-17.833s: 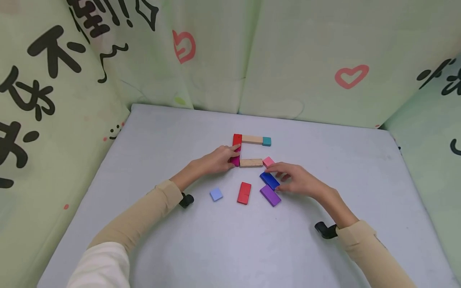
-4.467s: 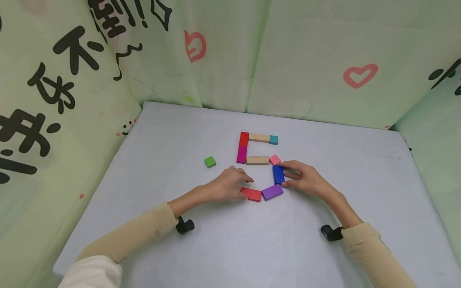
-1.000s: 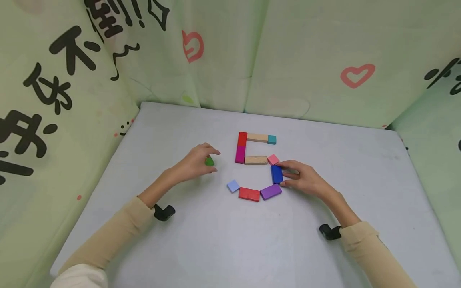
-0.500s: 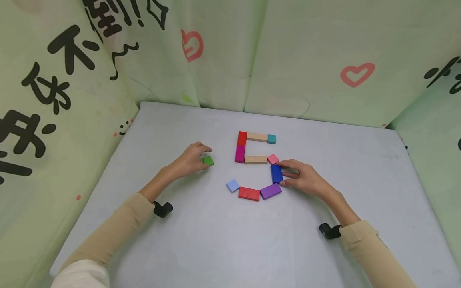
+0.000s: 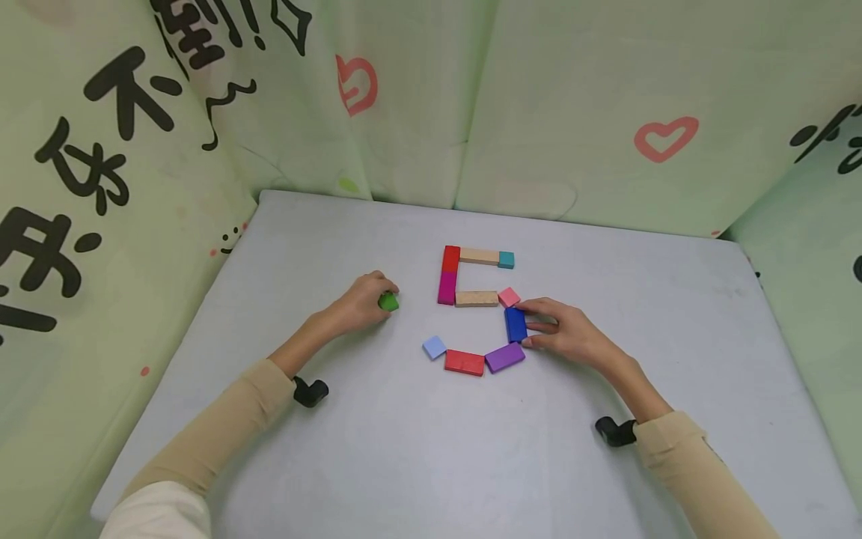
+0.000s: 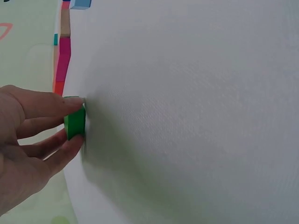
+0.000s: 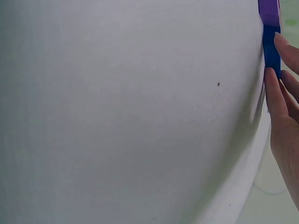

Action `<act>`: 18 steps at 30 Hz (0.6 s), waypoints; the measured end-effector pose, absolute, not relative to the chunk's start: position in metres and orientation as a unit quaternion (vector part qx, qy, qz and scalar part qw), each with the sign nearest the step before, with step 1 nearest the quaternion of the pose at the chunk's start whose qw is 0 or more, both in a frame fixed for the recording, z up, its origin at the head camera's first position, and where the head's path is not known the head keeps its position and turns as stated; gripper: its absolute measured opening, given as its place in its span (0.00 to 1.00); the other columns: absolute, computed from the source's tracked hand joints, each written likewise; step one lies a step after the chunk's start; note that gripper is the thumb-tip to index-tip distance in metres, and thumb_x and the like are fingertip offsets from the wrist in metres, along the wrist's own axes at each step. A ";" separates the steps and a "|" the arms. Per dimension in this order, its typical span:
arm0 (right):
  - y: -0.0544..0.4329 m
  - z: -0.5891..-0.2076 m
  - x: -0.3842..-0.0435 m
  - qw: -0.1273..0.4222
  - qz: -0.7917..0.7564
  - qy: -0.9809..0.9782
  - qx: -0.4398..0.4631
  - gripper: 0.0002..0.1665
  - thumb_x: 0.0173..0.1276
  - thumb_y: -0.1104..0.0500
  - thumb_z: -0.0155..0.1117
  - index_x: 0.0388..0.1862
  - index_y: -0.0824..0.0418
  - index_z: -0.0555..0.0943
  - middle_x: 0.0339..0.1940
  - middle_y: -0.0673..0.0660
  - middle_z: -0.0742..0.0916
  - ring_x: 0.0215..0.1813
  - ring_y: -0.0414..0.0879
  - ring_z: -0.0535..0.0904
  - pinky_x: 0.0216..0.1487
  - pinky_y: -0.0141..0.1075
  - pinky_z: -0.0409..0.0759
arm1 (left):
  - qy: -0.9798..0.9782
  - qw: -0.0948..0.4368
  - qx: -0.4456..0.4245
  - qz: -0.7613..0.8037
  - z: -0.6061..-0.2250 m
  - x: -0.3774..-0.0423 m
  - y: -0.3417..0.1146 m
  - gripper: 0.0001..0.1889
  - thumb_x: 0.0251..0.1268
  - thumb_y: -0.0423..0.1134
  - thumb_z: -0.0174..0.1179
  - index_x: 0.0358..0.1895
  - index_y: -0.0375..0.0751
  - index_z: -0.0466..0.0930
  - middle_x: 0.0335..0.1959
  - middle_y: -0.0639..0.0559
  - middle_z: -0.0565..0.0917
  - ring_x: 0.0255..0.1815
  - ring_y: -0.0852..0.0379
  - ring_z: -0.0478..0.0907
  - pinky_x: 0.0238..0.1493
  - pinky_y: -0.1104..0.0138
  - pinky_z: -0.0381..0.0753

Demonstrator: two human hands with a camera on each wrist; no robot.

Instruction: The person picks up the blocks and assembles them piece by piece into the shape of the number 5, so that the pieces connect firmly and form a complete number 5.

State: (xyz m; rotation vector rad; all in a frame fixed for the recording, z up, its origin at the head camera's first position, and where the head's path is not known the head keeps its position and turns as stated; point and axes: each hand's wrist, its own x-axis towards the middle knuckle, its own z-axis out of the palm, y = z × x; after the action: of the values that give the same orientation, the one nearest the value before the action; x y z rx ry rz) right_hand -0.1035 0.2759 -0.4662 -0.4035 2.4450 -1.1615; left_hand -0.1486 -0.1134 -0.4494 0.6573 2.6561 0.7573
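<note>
My left hand [image 5: 366, 302] pinches a small green block [image 5: 388, 302] between thumb and fingertips, left of the other blocks. In the left wrist view the green block [image 6: 75, 122] sits close to the tabletop. My right hand [image 5: 564, 329] holds a blue block [image 5: 515, 326] by its ends, with thumb and a finger. The blue block [image 7: 271, 49] meets a purple block [image 5: 505, 358] in the right wrist view. A red block [image 5: 464, 362] lies left of the purple one, and a light blue block [image 5: 434, 347] touches the red block's left end.
Beyond lie an upper red block [image 5: 450, 258], a magenta block [image 5: 447, 288], two wooden blocks, the nearer wooden block [image 5: 477, 299] among them, a teal block [image 5: 506, 260] and a pink block [image 5: 509, 296]. A printed curtain [image 5: 539, 112] borders the white table [image 5: 417, 464].
Over the earlier frames the blue, purple, red and light blue blocks were shifted into a curve. The green block appeared on the left; my left fingers have just closed on it.
</note>
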 end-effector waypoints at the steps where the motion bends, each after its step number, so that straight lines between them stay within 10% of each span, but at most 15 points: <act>1: 0.276 -0.466 -0.104 0.201 -0.415 0.875 -0.144 0.39 0.68 0.67 0.71 0.76 0.66 0.69 0.75 0.70 0.71 0.70 0.67 0.76 0.63 0.47 0.78 | 0.925 0.150 0.229 0.263 -0.450 -0.149 -0.113 0.21 0.63 0.25 0.68 0.60 0.24 0.80 0.57 0.32 0.80 0.55 0.41 0.79 0.55 0.58 0.83; 18: 0.274 -0.465 -0.103 0.200 -0.415 0.876 -0.144 0.39 0.68 0.68 0.70 0.76 0.67 0.69 0.74 0.70 0.72 0.71 0.67 0.75 0.63 0.48 0.78 | 0.920 0.152 0.251 0.259 -0.451 -0.143 -0.102 0.20 0.63 0.24 0.64 0.59 0.25 0.81 0.54 0.33 0.80 0.52 0.44 0.76 0.53 0.60 0.81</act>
State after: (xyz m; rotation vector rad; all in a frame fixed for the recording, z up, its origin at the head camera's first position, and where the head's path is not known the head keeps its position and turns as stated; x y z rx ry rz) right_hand -0.1031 0.2744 -0.4650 -0.4027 2.4483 -1.1607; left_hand -0.1433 -0.1025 -0.4514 0.7215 2.6411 0.7440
